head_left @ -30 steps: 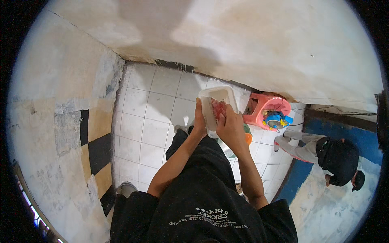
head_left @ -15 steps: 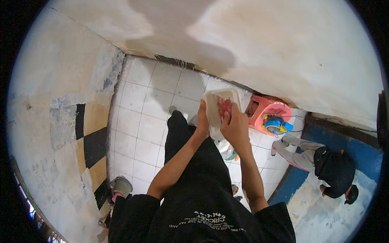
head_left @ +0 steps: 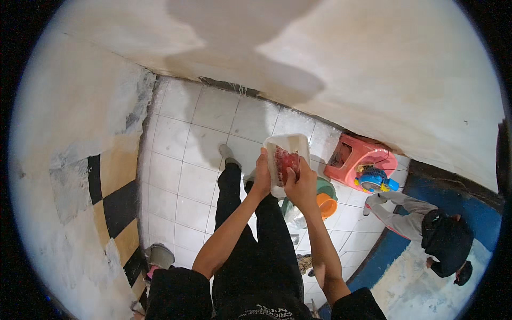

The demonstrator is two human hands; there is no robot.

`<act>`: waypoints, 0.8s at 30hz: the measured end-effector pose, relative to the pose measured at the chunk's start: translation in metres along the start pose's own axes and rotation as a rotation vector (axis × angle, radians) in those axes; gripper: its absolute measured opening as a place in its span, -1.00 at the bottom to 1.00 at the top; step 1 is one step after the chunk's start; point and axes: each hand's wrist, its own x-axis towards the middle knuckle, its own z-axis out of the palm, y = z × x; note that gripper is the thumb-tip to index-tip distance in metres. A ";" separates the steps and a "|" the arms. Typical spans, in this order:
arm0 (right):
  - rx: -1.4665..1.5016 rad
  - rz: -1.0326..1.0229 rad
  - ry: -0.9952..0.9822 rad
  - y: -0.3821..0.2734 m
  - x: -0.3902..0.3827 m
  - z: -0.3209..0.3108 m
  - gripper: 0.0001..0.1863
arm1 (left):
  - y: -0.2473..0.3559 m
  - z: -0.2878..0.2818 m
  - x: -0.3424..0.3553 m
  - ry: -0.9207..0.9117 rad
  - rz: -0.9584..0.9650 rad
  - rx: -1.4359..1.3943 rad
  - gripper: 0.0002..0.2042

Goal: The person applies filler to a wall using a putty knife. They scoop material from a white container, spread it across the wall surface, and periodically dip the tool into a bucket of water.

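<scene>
A red block [head_left: 288, 161], smeared with white along its left side and far end, is held over the inside of a pale rectangular tray [head_left: 290, 141]; whether it touches the tray's bottom cannot be told. The block's long axis runs roughly along the tray's own, away from the person toward the far wall [head_left: 373, 64], with one end toward the tray's far edge and the other toward the near edge. The right hand [head_left: 303, 186] grasps the block at its near right part, thumb and fingers laid on it, so most of the red surface lies beyond and to the left of the grip. The left hand [head_left: 262, 176] is closed around the tray's left edge, thumb along the rim, and bears the tray above the tiled floor [head_left: 176, 133]. Beyond the right hand, partly hidden by it and the forearm, a green tub [head_left: 325, 186] stands with an orange bowl [head_left: 327, 205] just beside it; their contents are not clear. Farther right, near the floor's far edge, is a pink plastic stool [head_left: 345, 172] with a blue fan [head_left: 375, 180] at its hollow. By the floor's left edge, near its lower corner, stands a grey bucket [head_left: 161, 256]. At the floor's right edge a co-worker [head_left: 445, 240] in a dark top bends forward.
</scene>
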 end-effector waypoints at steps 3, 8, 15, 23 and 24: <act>0.254 0.070 0.007 0.053 0.018 0.018 -0.79 | -0.015 -0.035 0.029 0.004 -0.006 0.105 -0.35; 0.852 0.350 0.070 0.100 0.026 0.020 -0.80 | -0.023 -0.039 0.057 0.133 -0.014 -0.136 -0.36; 1.303 0.478 0.054 0.127 0.034 0.012 -0.70 | -0.018 -0.030 0.095 0.041 -0.069 -0.203 -0.30; 1.623 0.503 0.114 0.141 0.035 0.022 -0.68 | -0.013 -0.025 0.119 0.094 -0.083 -0.213 -0.30; 1.682 0.499 0.158 0.142 0.036 0.020 -0.69 | -0.013 -0.028 0.121 0.105 -0.045 -0.167 -0.31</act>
